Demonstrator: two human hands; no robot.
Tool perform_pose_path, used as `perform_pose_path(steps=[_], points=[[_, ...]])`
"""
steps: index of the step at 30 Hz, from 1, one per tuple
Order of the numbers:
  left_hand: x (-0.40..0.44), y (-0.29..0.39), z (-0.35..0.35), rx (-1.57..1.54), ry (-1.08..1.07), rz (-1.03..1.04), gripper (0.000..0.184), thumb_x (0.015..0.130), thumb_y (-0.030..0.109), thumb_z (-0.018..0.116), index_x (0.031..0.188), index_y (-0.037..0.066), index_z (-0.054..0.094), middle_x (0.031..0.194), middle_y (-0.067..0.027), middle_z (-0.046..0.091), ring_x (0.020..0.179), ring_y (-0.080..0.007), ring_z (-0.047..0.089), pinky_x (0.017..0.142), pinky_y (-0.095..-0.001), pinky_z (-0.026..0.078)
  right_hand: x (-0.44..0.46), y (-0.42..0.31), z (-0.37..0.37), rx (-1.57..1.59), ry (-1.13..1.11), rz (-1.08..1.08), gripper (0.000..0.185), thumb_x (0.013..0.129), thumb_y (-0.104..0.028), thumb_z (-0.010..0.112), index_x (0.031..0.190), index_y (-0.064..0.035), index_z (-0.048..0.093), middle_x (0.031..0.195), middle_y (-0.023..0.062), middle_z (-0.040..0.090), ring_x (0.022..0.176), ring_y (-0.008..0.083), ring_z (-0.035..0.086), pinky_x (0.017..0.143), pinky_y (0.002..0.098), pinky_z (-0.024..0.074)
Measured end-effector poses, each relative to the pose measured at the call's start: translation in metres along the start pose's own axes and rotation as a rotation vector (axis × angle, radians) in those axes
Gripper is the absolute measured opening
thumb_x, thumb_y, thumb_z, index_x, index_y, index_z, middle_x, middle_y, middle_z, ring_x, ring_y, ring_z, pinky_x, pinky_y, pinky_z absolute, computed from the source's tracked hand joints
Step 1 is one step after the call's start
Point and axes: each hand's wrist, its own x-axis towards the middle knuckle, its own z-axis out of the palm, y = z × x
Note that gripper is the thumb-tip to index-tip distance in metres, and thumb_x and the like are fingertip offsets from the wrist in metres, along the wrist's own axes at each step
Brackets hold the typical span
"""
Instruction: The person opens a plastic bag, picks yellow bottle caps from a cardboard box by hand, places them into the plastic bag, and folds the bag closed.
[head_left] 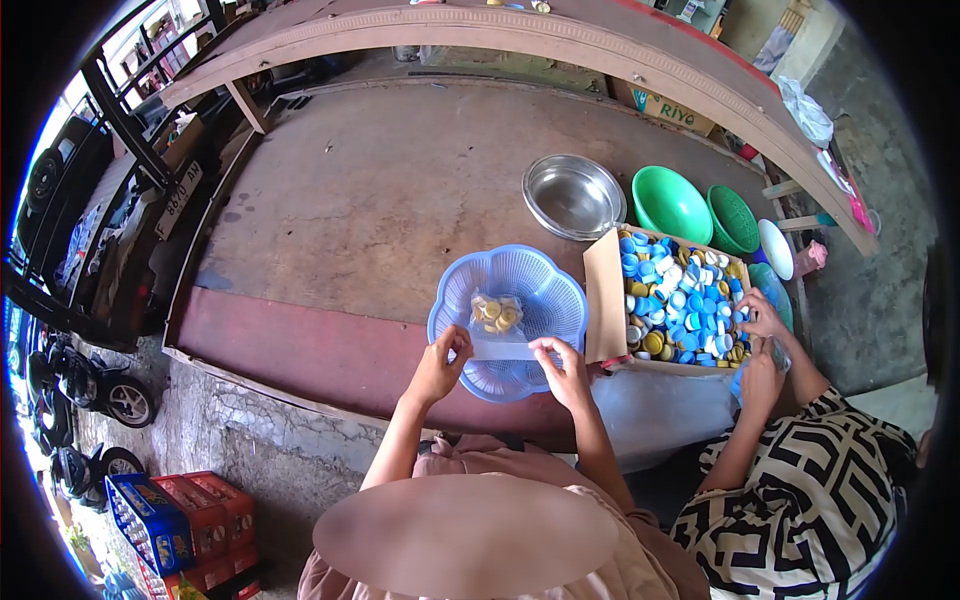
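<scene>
A small clear plastic bag [496, 314] with several yellowish bottle caps in its far end hangs over the blue plastic basket [452, 290]. My left hand [438, 366] pinches the left corner of the bag's near edge. On the opposite corner, my right hand [563, 374] is closed in the same way, so the edge is stretched flat between them. The basket has a scalloped rim and slotted sides. Whether the bag touches the basket's bottom I cannot tell.
A cardboard box [603, 300] of blue, white and yellow caps stands to the right, where a co-worker's hands [765, 350] reach in. Behind are a steel basin [573, 195], a green bowl [670, 203] and a green basket [733, 218]. Drink crates [180, 525] stand lower left.
</scene>
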Motion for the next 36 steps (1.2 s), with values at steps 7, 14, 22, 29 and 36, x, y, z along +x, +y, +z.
perform_pose_path(steps=[7,14,22,29,36], points=[[0.0,0.012,-0.009,0.211,-0.062,0.14,0.015,0.074,0.005,0.061,0.088,0.001,0.058,0.076,-0.0104,0.058,0.074,-0.0231,0.057,0.071,-0.0305,0.045,0.003,-0.011,-0.008,-0.224,-0.014,-0.204,0.023,0.074,-0.007,0.061,0.097,-0.0048,0.062,0.084,0.0085,0.06,0.083,0.0225,0.055,0.077,0.031,0.0426],[0.004,-0.004,-0.006,0.244,-0.013,0.178,0.008,0.077,0.006,0.058,0.084,0.001,0.058,0.074,-0.0126,0.058,0.073,-0.0271,0.058,0.066,-0.0338,0.045,0.006,-0.006,0.002,-0.022,0.022,0.001,0.02,0.078,-0.01,0.06,0.097,-0.0044,0.062,0.074,0.0076,0.06,0.072,0.0158,0.057,0.068,0.0286,0.0441],[0.002,-0.001,-0.004,0.098,0.004,0.009,0.016,0.078,0.006,0.057,0.093,0.001,0.054,0.07,-0.012,0.057,0.067,-0.0234,0.057,0.065,-0.0318,0.045,0.002,0.014,0.009,0.062,0.009,0.001,0.022,0.075,-0.008,0.064,0.096,-0.003,0.06,0.073,0.0065,0.06,0.07,0.0144,0.057,0.067,0.0276,0.0443],[0.004,0.004,-0.013,0.198,-0.112,0.052,0.014,0.075,0.004,0.059,0.088,0.0,0.059,0.082,-0.0116,0.058,0.075,-0.0239,0.055,0.069,-0.0315,0.045,0.002,0.008,0.001,-0.125,-0.019,-0.176,0.021,0.071,-0.003,0.065,0.093,-0.0022,0.062,0.082,0.008,0.06,0.076,0.0168,0.055,0.073,0.0275,0.043],[0.007,-0.014,-0.009,0.237,-0.044,0.129,0.015,0.078,0.005,0.055,0.092,0.0,0.058,0.077,-0.0144,0.058,0.074,-0.0287,0.056,0.068,-0.0356,0.044,0.003,0.004,0.009,0.004,0.03,0.009,0.014,0.078,-0.005,0.06,0.091,-0.0017,0.062,0.074,0.0071,0.059,0.065,0.0133,0.053,0.063,0.0265,0.0431]])
